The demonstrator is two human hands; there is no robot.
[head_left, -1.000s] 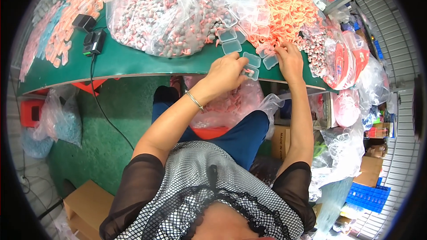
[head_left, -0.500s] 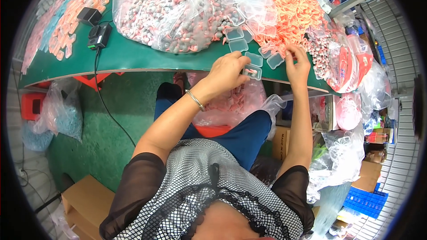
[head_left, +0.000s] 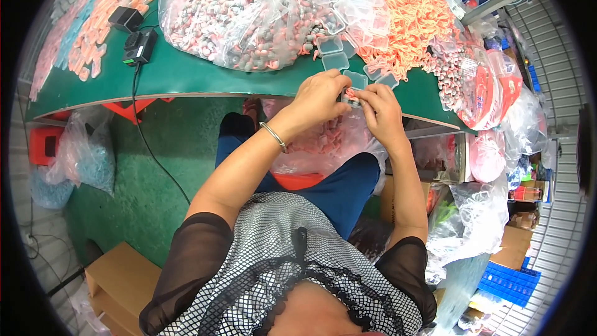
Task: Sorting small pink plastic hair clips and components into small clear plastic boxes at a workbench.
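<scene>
At the table's front edge, my left hand (head_left: 320, 96) is closed on a small clear plastic box, its hinged lid (head_left: 356, 79) standing open toward the far side. Most of the box is hidden by my fingers. My right hand (head_left: 380, 112) meets it from the right, thumb and fingertips pinching a small pink-orange piece (head_left: 351, 94) at the box's mouth. What shape that piece has is too small to tell. Beyond my hands lies a heap of looped orange cords (head_left: 415, 15). More open clear boxes (head_left: 334, 60) rest just past my left hand.
A big clear bag (head_left: 233, 22) of pink-and-grey pieces covers the middle of the green table (head_left: 205, 84). Similar loose pieces (head_left: 449, 74) lie at the right. Black devices (head_left: 139, 46) with a hanging cable stand to the left. A pink bag (head_left: 320, 143) sits below the table edge.
My right hand has come from the edge of the orange heap, left and toward me, to the box. It now pinches a small pink-orange piece there. My left hand has stayed in place.
</scene>
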